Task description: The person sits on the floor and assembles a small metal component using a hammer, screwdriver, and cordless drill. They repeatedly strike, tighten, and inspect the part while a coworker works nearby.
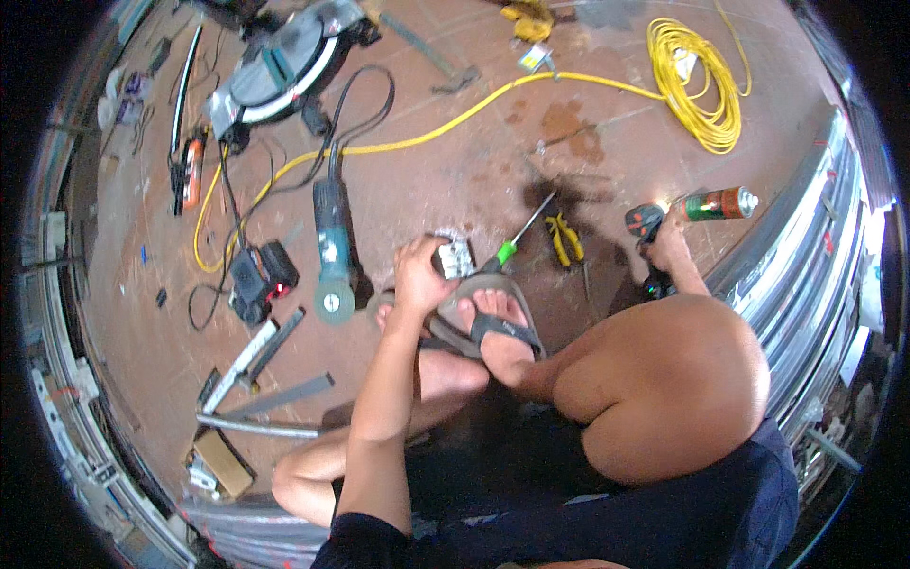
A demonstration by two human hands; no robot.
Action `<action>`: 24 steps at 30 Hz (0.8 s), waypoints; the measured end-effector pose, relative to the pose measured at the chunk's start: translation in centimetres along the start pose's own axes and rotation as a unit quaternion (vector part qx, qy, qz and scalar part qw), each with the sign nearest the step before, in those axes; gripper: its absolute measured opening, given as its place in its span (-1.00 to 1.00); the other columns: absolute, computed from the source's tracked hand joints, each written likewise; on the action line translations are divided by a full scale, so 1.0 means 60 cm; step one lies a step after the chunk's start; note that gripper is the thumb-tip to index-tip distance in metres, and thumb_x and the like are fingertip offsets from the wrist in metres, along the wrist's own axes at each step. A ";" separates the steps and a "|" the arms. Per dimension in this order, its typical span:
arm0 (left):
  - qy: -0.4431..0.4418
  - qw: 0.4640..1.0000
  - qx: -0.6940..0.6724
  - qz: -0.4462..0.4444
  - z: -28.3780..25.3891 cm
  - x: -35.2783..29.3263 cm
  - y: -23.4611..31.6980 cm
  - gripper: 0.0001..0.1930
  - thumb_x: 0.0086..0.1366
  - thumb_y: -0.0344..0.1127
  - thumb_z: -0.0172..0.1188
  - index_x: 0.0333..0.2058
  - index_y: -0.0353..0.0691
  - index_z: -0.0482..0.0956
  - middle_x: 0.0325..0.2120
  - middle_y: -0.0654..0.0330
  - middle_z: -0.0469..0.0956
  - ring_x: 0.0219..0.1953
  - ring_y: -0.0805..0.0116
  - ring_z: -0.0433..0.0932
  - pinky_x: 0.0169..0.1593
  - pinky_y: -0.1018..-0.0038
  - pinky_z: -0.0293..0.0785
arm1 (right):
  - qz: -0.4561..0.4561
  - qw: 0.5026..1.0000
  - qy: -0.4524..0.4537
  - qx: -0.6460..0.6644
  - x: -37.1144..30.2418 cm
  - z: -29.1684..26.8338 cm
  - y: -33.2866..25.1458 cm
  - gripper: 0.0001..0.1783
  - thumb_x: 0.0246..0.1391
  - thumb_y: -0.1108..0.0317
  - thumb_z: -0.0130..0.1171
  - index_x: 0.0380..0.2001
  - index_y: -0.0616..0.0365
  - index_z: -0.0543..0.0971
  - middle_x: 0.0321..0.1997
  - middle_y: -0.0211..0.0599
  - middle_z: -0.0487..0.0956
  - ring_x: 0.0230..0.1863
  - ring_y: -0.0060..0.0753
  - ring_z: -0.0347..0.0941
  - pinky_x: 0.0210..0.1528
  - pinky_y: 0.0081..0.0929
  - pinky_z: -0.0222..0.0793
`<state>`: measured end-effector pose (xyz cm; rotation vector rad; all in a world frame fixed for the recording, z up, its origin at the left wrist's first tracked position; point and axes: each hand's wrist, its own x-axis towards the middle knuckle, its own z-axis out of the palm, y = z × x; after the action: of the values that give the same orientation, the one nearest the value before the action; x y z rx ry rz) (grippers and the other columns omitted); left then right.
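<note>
My left hand (420, 272) is closed around a small silvery, block-shaped metal piece (456, 257), just above my sandalled foot. The fingers hide part of that piece. Out to the right, my right hand (671, 245) wraps the handle of a dark cordless drill (644, 221) with red marks. A small light glows by the drill, next to an orange and green spray can (713, 204). On the floor between my hands are a screwdriver (509, 250) with a green handle and yellow-handled pliers (565, 241).
An angle grinder (330, 228) lies left of my feet, near a battery charger (263, 279) with a red light. A miter saw (284, 71) stands at the far left. Yellow hose (455, 124) crosses the floor to a coil. Wrapped metal profiles (806, 223) line the right side.
</note>
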<state>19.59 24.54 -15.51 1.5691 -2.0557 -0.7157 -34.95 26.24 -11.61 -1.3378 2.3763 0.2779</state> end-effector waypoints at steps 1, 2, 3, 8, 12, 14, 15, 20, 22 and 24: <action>0.010 1.000 0.004 0.009 -0.001 -0.001 0.003 -0.37 -0.13 -0.24 0.74 0.02 -0.05 0.78 -0.03 0.08 0.77 0.15 -0.10 0.71 0.28 -0.05 0.52 | 0.001 1.000 0.016 0.015 -0.008 -0.008 -0.012 0.50 0.02 0.16 0.76 0.77 0.25 -0.08 0.69 0.45 0.30 0.53 0.53 0.52 0.54 0.16 0.58; 0.017 1.000 -0.002 0.019 -0.002 0.000 0.004 -0.36 -0.14 -0.24 0.75 0.02 -0.05 0.79 -0.02 0.08 0.77 0.16 -0.09 0.71 0.28 -0.05 0.52 | 0.001 1.000 0.001 0.007 -0.011 -0.028 -0.022 0.47 0.02 0.16 0.77 0.77 0.21 -0.02 0.68 0.43 0.29 0.55 0.51 0.49 0.53 0.18 0.59; 0.023 0.999 -0.002 0.028 -0.004 0.000 0.005 -0.35 -0.15 -0.24 0.75 0.02 -0.06 0.79 -0.01 0.08 0.77 0.16 -0.09 0.71 0.28 -0.05 0.52 | 0.004 1.000 -0.007 -0.004 -0.017 -0.047 -0.035 0.44 0.01 0.16 0.77 0.76 0.18 0.03 0.67 0.41 0.29 0.58 0.49 0.46 0.52 0.19 0.60; 0.005 1.000 -0.001 0.001 -0.004 -0.001 0.004 -0.36 -0.12 -0.22 0.74 0.03 -0.11 0.79 0.00 0.03 0.78 0.16 -0.11 0.71 0.30 -0.03 0.52 | -0.085 0.986 0.115 -0.080 -0.053 -0.097 -0.121 0.09 0.05 0.07 0.67 0.60 0.01 0.39 0.72 0.06 0.30 0.73 0.29 0.22 0.58 0.54 0.35; 0.000 0.999 -0.012 -0.035 -0.017 -0.015 0.025 -0.29 -0.03 -0.23 0.72 0.17 -0.17 0.74 0.08 -0.06 0.75 0.20 -0.17 0.69 0.37 -0.07 0.51 | -0.299 0.922 0.216 0.115 -0.063 -0.046 -0.199 -0.13 0.05 0.22 0.64 0.43 0.09 0.55 0.59 0.07 0.45 0.57 0.30 0.41 0.60 0.19 0.40; 0.018 0.998 0.003 -0.062 -0.034 -0.037 0.047 -0.22 0.00 -0.24 0.72 0.26 -0.17 0.69 0.14 -0.08 0.72 0.25 -0.19 0.66 0.41 -0.07 0.48 | -0.415 0.863 0.227 0.178 -0.081 0.008 -0.242 -0.23 0.03 0.26 0.64 0.33 0.11 0.62 0.51 0.05 0.53 0.52 0.29 0.45 0.59 0.11 0.43; 0.007 0.995 0.013 -0.098 -0.046 -0.050 0.057 -0.19 0.02 -0.25 0.72 0.30 -0.17 0.66 0.17 -0.09 0.70 0.28 -0.20 0.65 0.44 -0.07 0.47 | -0.451 0.838 0.220 0.216 -0.103 0.044 -0.265 -0.27 0.02 0.28 0.64 0.29 0.12 0.66 0.46 0.03 0.56 0.51 0.29 0.45 0.58 0.10 0.44; -0.026 0.982 0.128 -0.139 -0.095 -0.093 0.083 -0.14 0.12 0.03 0.71 0.34 -0.21 0.62 0.27 -0.06 0.64 0.34 -0.17 0.59 0.53 -0.25 0.30 | -0.586 0.740 -0.057 0.326 -0.254 0.174 -0.329 -0.38 0.04 0.30 0.60 0.21 0.04 0.69 0.35 -0.09 0.63 0.48 0.15 0.48 0.60 0.02 0.41; -0.025 0.980 0.133 -0.143 -0.097 -0.115 0.083 -0.17 0.12 0.02 0.71 0.32 -0.19 0.65 0.30 -0.07 0.61 0.32 -0.15 0.59 0.53 -0.26 0.29 | -0.623 0.711 -0.094 0.314 -0.304 0.195 -0.342 -0.40 0.04 0.30 0.60 0.19 0.04 0.69 0.34 -0.10 0.63 0.47 0.14 0.49 0.59 0.02 0.41; 0.020 0.983 0.152 -0.100 -0.092 -0.139 0.074 -0.35 0.13 -0.03 0.70 0.15 -0.14 0.73 0.19 -0.02 0.67 0.24 -0.11 0.62 0.51 -0.23 0.31 | -0.661 0.696 -0.078 0.268 -0.331 0.200 -0.355 -0.42 0.04 0.29 0.59 0.17 0.03 0.69 0.32 -0.12 0.64 0.45 0.13 0.49 0.57 0.01 0.41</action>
<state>21.92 32.84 -8.76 1.9646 -2.0717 -0.4467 -4.65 34.77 -13.37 -2.1102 0.7239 -0.6396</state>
